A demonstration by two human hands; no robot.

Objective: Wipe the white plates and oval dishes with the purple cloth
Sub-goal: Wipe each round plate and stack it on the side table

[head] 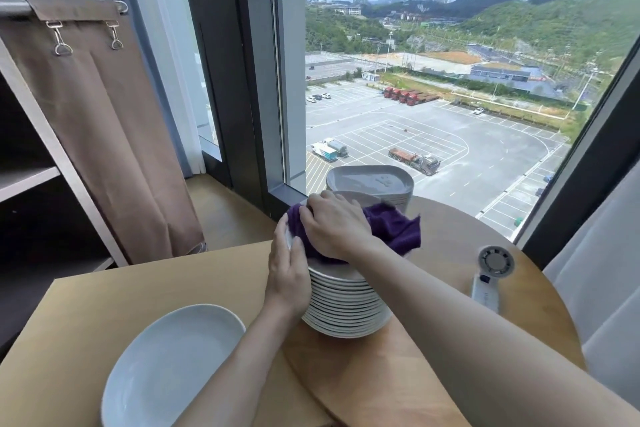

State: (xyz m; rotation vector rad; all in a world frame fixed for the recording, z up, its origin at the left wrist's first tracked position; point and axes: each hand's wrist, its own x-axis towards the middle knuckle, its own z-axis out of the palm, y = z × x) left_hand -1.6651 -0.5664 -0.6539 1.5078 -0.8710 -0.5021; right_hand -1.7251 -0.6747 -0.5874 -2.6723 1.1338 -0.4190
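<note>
Currently the right hand (pixel 332 222) bunches the purple cloth (pixel 394 229) atop the plate stack (pixel 346 305), fingers curled into it; the left hand (pixel 289 274) clasps the stack's left rim. Brace firmly and sweep circles out to the edge — 1 oval dish (pixel 166 364) lies left of the stack.

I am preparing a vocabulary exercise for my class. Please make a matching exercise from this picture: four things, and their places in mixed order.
1 purple cloth
2 oval dish
3 handheld fan
4 left hand

A alone, near left
B grips the plate stack's top rim
C under the right hand
D on the round table, right of the stack

Pairs: 1-C, 2-A, 3-D, 4-B
</note>
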